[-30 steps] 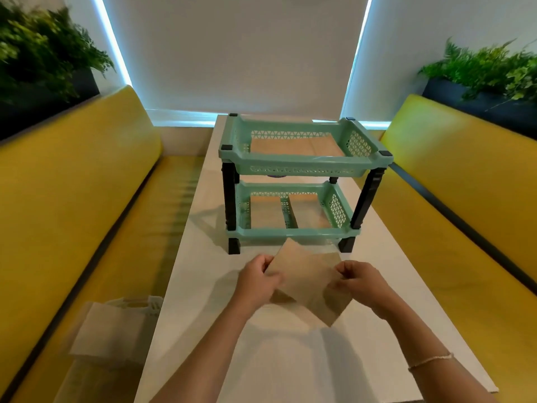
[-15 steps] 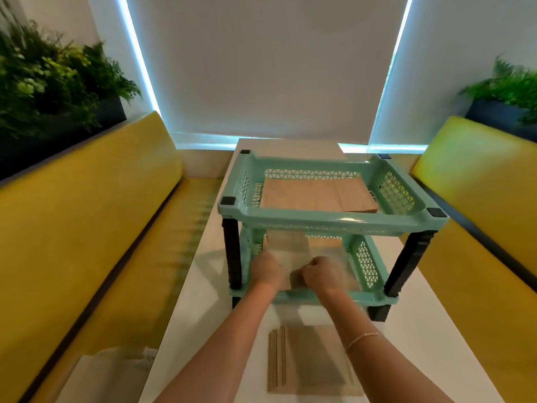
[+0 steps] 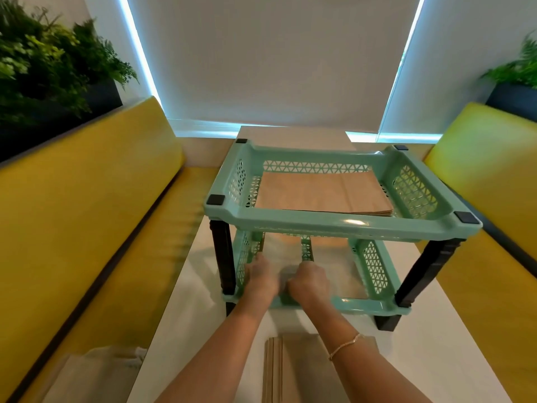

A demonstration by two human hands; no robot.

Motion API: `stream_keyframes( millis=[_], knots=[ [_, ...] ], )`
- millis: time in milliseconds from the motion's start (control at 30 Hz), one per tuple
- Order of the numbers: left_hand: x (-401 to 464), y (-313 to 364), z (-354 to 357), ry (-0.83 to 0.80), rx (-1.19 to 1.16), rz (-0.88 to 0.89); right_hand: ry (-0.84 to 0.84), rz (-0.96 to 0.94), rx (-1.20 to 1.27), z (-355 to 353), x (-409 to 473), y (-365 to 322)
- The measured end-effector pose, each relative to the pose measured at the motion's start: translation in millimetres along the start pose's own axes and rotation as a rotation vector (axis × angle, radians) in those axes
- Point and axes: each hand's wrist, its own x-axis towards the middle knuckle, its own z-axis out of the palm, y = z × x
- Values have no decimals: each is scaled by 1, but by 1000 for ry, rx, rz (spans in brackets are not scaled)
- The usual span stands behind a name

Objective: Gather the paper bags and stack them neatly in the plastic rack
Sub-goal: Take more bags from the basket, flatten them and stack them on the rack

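A mint-green two-tier plastic rack [image 3: 348,226] with black legs stands on the white table [image 3: 444,356]. A stack of brown paper bags [image 3: 321,196] lies flat in its top tier. My left hand [image 3: 261,282] and my right hand [image 3: 309,283] are side by side at the front of the bottom tier, fingers curled on a brown paper bag [image 3: 277,250] that reaches, blurred, into the left compartment. More brown paper [image 3: 334,242] shows in the right compartment. Another pile of flat paper bags [image 3: 290,370] lies on the table under my forearms.
Yellow benches [image 3: 87,228] run along both sides of the table. A pale cloth bag [image 3: 96,373] lies on the left bench near me. Planters with green plants [image 3: 52,71] sit behind both backrests.
One second ago I held the bag above the table in front of the rack. Since then both hands have carried it forward into the bottom tier's left compartment, and the view has moved closer.
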Motion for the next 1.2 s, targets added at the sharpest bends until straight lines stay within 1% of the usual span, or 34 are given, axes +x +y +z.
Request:
stream_keyframes(
  millis=[167,300,367,433,500,567,667,733,800,900,967,1100,1200],
  knots=[
    [2,1,1,26,42,-37,-16,-8,-30,2,7,0],
    [-4,5,-4,56,-62,-68,-7,-28,-19,1,6,0],
    [-11,7,-8,81,-134,-66,27,-63,6,-2,3,2],
    [-20,6,-10,127,-162,5,76,-119,54,-9,-3,8],
    [-36,3,-12,189,-162,138,121,-156,54,-22,-13,17],
    [-56,2,-16,220,-183,213,149,-136,72,-37,-27,30],
    [-91,-7,-10,178,-205,286,191,-70,107,-49,-51,64],
    [-112,-19,2,127,-168,326,211,1,70,-46,-67,91],
    [-125,-35,15,52,-89,314,179,101,13,-41,-83,113],
    [-137,-55,34,-112,117,261,78,226,-17,-32,-102,135],
    [-145,-63,42,-171,181,247,62,239,-28,-24,-111,143],
    [-152,-67,46,-158,232,254,127,210,-64,-16,-120,138],
    [-153,-67,45,-155,252,266,176,148,-79,-15,-124,131]
  ],
)
